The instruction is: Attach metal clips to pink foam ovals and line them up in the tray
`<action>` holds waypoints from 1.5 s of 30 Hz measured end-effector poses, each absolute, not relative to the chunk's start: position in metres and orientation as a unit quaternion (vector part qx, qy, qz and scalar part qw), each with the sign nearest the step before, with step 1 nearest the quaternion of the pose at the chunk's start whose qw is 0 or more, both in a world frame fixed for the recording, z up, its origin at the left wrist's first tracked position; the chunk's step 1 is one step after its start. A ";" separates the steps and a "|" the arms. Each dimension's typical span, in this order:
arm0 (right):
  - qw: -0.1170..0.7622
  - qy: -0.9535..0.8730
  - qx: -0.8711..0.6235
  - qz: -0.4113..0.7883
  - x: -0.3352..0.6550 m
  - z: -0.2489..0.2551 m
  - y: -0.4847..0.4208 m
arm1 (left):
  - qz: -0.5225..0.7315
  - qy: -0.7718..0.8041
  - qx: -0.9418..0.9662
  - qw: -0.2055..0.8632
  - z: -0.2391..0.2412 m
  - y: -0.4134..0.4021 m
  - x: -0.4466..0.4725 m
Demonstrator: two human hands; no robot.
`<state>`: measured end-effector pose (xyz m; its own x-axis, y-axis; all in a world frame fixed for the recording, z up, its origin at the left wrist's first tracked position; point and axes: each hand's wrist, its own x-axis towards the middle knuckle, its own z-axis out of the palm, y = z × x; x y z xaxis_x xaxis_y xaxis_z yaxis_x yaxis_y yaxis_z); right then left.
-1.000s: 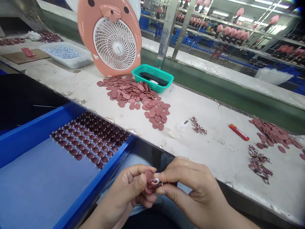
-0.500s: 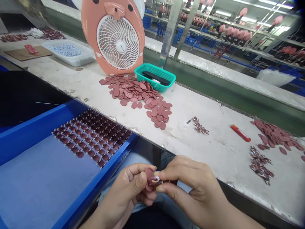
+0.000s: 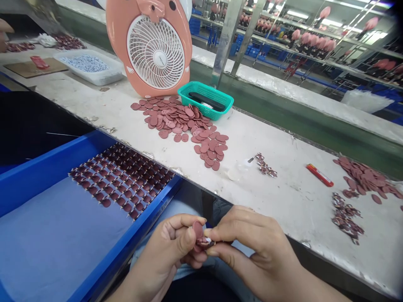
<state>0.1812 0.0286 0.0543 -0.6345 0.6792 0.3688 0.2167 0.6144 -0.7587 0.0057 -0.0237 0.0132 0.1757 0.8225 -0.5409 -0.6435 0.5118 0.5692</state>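
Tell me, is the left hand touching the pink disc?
Touching. The head view shows the pink disc pressed against the thumb of the left hand, with no gap between them.

Left hand [image 3: 165,251] and right hand [image 3: 256,247] pinch a maroon disc [image 3: 197,230] — material unclear (too small).

Mottled pink-and-white piece [image 3: 203,241], dusty-pink discs [image 3: 176,119], dark maroon rows [image 3: 121,178] on a bright blue tray [image 3: 126,235], teal basket [image 3: 201,110], salmon fan [image 3: 113,42] with white grille [image 3: 155,52], grey-stained white counter [image 3: 283,201]
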 end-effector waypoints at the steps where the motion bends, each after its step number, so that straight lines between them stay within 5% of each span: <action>1: 0.334 -0.836 -0.265 0.347 0.182 0.055 0.028 | 0.482 0.426 0.110 0.758 0.014 -0.024 0.006; 45: 0.327 -0.822 -0.298 0.359 0.183 0.051 0.030 | 0.482 0.356 0.063 0.798 0.005 -0.022 0.008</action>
